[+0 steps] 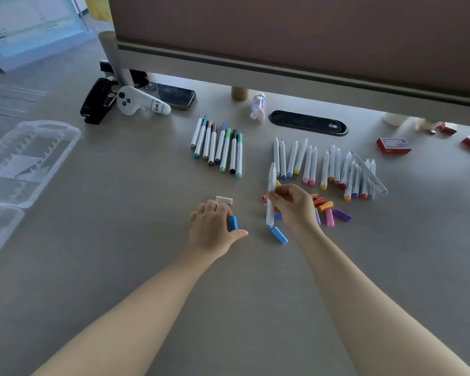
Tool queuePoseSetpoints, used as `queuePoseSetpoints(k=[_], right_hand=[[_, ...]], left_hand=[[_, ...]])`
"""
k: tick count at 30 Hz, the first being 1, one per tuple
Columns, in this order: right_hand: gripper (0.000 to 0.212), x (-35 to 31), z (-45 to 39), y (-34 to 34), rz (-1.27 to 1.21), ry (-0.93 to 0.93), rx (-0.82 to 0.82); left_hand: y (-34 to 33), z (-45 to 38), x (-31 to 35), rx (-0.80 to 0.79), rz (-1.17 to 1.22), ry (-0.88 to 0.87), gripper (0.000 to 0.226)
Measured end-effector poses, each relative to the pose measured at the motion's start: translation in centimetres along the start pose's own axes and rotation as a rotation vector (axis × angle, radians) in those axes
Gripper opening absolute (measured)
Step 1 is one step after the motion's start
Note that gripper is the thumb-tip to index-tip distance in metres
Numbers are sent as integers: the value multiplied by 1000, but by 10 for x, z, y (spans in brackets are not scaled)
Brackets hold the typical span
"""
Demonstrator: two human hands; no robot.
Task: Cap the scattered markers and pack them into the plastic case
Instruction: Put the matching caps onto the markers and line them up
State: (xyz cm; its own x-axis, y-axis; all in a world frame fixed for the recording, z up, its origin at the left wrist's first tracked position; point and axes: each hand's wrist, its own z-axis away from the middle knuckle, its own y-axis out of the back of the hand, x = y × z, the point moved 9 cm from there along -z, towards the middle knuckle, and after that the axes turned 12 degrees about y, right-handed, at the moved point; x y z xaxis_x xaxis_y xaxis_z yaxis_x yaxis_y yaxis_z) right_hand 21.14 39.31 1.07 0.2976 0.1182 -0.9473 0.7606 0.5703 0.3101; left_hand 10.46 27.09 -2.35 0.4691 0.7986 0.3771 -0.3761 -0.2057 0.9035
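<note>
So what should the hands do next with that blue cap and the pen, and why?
Probably bring the left hand across and push its blue cap onto the marker held upright in the right hand. That marker's bottom end looks blue, matching the cap, and it is uncapped. The case lies open at the left, waiting.

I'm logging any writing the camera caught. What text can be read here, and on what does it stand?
"Hoo", then an unclear mark: handwritten label on the white controller.
Print on the red box: too small to read.
Print on the marker in the right hand: too blurred.
Mark on the black oval plate: unreadable.
</note>
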Motion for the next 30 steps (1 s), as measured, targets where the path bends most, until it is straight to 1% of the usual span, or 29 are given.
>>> queuePoseSetpoints(k=[3, 5, 7, 9, 11, 12, 13, 14, 15, 17, 19, 23, 26, 28, 30], right_hand=[[19, 4, 5, 4, 9, 4, -15], [15, 5, 6, 6, 15, 14, -26], [12, 3, 5, 7, 16, 15, -37], [10, -1, 4, 7, 55, 18, -56], [13, -8, 2, 5, 80, 50, -85], [17, -13, 1, 3, 84, 69, -96], [21, -18, -1, 3, 93, 82, -105], [22, -21, -2, 3, 110, 89, -109], [22, -24, -3, 3, 133, 91, -108], [17, -30, -6, 6, 173, 99, -100], [17, -35, -9, 9, 190, 104, -94], [12, -47, -13, 9, 248, 145, -150], [11, -51, -15, 8, 301, 172, -170], [9, -53, -16, 7, 322, 192, -182], [15, -60, -14, 5, 323, 227, -213]], left_hand=[[0, -2, 0, 14, 31, 17, 41], [6, -4, -2, 17, 116, 17, 37], [11, -7, -4, -9, 293, 24, 33], [14, -10, -4, -94, 542, 62, 30], [21, -13, -1, -150, 766, 103, 29], [26, -15, 2, -160, 823, 104, 26], [30, -17, 5, -172, 848, 97, 24], [35, -19, 9, -189, 868, 89, 28], [39, -21, 12, -205, 892, 88, 33], [47, -24, 16, -218, 936, 87, 37], [53, -26, 20, -212, 948, 74, 35], [62, -29, 25, -190, 966, 39, 27], [68, -32, 25, -169, 976, 29, 35], [71, -32, 26, -169, 971, 18, 35], [73, -33, 30, -181, 956, 2, 28]])
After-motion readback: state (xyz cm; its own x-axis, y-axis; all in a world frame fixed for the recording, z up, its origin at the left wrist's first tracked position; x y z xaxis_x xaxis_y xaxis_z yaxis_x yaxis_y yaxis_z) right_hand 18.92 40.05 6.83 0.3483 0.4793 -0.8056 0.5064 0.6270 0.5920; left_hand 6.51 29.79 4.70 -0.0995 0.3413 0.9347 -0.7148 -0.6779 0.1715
